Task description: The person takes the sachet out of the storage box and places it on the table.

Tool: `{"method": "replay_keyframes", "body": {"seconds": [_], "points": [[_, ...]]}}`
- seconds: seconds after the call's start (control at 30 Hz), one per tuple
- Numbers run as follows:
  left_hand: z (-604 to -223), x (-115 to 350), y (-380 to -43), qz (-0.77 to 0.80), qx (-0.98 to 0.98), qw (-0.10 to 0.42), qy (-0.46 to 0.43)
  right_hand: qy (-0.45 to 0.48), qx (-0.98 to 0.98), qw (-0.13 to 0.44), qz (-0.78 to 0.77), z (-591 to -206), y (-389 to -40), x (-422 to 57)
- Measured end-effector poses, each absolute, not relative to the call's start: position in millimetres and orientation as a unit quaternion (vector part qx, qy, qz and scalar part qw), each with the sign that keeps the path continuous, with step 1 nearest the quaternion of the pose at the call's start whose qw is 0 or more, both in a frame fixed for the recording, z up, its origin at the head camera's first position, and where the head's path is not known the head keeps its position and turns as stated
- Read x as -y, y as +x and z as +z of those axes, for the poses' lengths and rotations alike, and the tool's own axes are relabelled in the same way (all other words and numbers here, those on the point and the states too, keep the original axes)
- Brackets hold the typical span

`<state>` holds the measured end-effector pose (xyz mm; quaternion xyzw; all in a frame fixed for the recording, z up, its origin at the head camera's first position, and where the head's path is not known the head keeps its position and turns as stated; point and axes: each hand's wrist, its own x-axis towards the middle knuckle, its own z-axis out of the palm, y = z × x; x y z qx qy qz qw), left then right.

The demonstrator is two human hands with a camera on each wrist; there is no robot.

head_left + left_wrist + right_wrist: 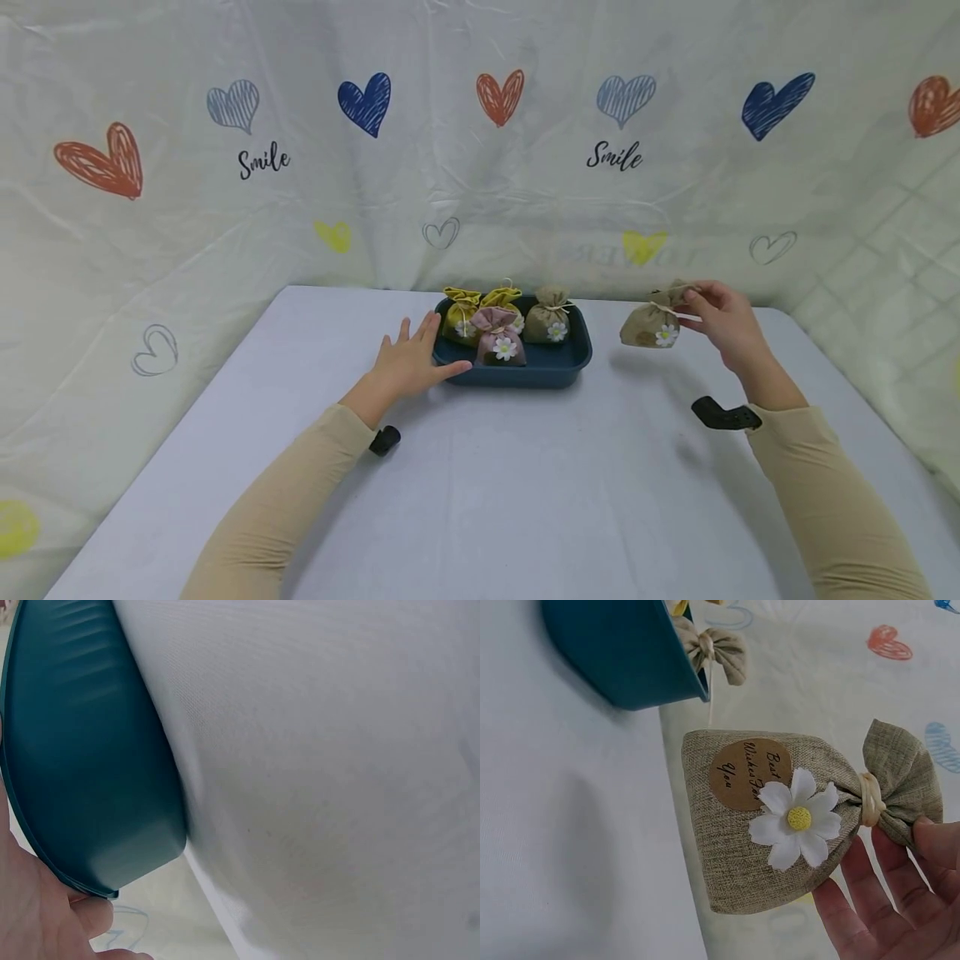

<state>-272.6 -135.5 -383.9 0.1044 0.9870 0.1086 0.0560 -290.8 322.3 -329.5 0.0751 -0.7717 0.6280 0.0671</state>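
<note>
My right hand (723,321) pinches the gathered neck of a beige drawstring sachet (735,862) and holds it above the table, right of the tray. A white flower and a round brown label reading "Best Wishes For You" decorate its front. With fingers spread, my left hand (405,358) rests against the left end of a dark teal tray (517,377). Inside the tray stand two yellow sachets (459,312), a pink sachet (501,333) in front of them, and another beige sachet (550,317) to their right.
The white table (525,483) reaches back to a hanging cloth (480,183) printed with hearts and "Smile". Black wrist camera mounts (723,414) sit at both sleeves. The tray's right part shows bare floor.
</note>
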Motion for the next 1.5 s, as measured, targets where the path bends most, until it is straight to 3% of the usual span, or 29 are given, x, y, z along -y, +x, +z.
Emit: {"method": "replay_keyframes", "body": {"seconds": [1.5], "points": [[-380, 134, -270, 0.110, -0.987, 0.061, 0.102, 0.038, 0.803, 0.075, 0.591, -356, -305, -368]]}}
